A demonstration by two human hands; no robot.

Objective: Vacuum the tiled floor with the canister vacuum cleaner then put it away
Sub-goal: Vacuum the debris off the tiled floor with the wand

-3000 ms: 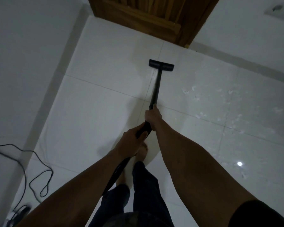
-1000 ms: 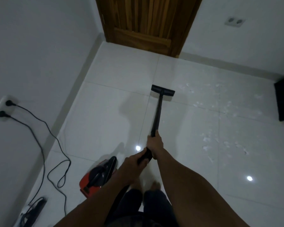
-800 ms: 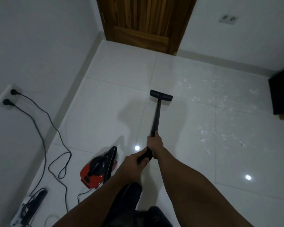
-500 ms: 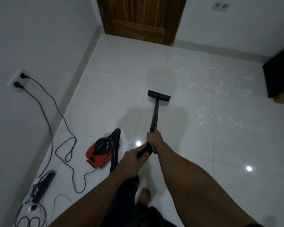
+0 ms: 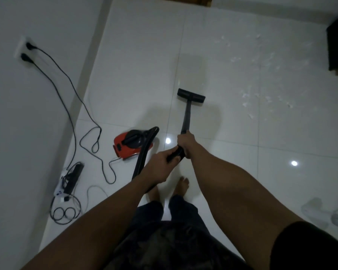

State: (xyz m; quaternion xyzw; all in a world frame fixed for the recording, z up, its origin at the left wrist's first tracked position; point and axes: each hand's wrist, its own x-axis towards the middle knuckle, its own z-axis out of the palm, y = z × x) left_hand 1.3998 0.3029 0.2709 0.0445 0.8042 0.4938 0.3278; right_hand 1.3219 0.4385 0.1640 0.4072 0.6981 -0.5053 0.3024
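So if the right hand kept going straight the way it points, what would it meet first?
Likely the black floor head at the far end of the wand; the right hand grips and points along it. Depth is unclear.

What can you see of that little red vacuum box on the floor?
The small red plastic canister vacuum sits on the glossy white tiled floor, left of the person's bare feet. A black handle runs along its top. A thick black hose arches from its far end toward the black wand gripped by the left hand and right hand. A thin dark cord leaves its near corner.
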